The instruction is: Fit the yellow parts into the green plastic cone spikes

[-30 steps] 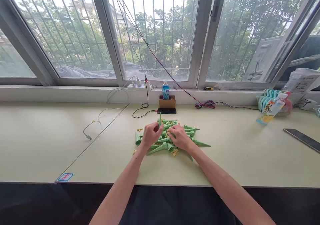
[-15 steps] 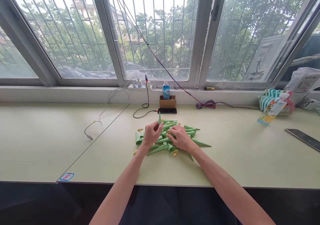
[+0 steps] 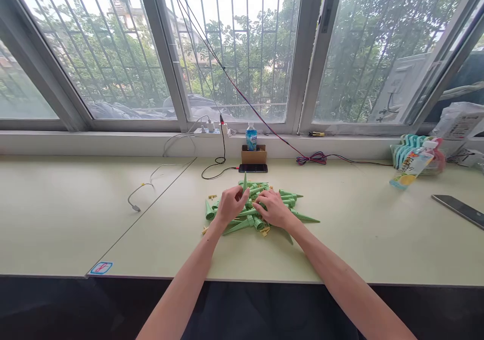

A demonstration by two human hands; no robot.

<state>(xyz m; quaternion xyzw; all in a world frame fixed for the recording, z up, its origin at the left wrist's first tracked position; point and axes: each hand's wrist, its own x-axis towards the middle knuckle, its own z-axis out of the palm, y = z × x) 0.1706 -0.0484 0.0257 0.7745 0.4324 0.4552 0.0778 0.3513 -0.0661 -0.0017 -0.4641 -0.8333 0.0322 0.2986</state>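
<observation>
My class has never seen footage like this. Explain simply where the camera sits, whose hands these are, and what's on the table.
No machine here: a person works with two bare hands, filmed by a camera worn on their head, looking forward and down. The left hand holds a green cone, tip up. The right hand is at a pile of green cones and small yellow pieces; whether it holds anything is hidden. Beyond them on the table lie a phone and a cardboard box.

Cone pile (image 3: 249, 212) on table (image 3: 363, 234), phone (image 3: 253, 168) behind pile, carton (image 3: 253, 157) behind phone, cable (image 3: 135, 207) to left, drink pouch (image 3: 411, 170) to right
</observation>
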